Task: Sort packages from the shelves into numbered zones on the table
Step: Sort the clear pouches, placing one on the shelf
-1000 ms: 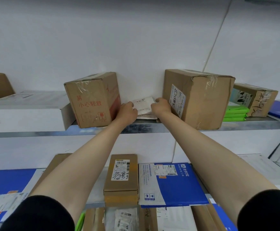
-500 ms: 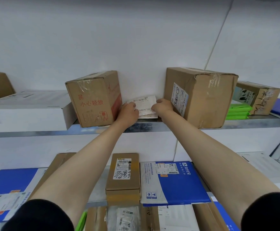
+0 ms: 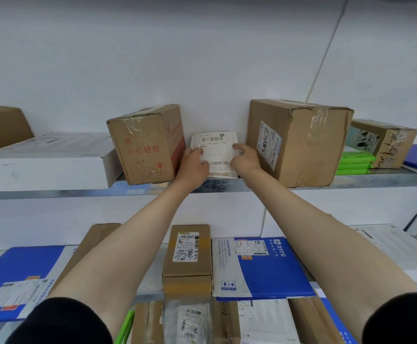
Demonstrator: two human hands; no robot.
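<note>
Tipping up now: the white parcel [image 3: 214, 150], flatter a moment ago, shows its barcode label on the metal shelf [image 3: 227, 188] between the red-printed carton [image 3: 145, 150] and the bigger taped carton [image 3: 299, 145]. The left hand [image 3: 192, 167] and right hand [image 3: 245, 161] pinch its side edges. It is flat and rectangular, possibly soft plastic.

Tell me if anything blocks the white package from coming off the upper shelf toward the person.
Nothing visible does. The left hand and right hand hold the white package. The red-lettered box and the large box flank it, but the shelf front is open. The table is out of view.
</note>
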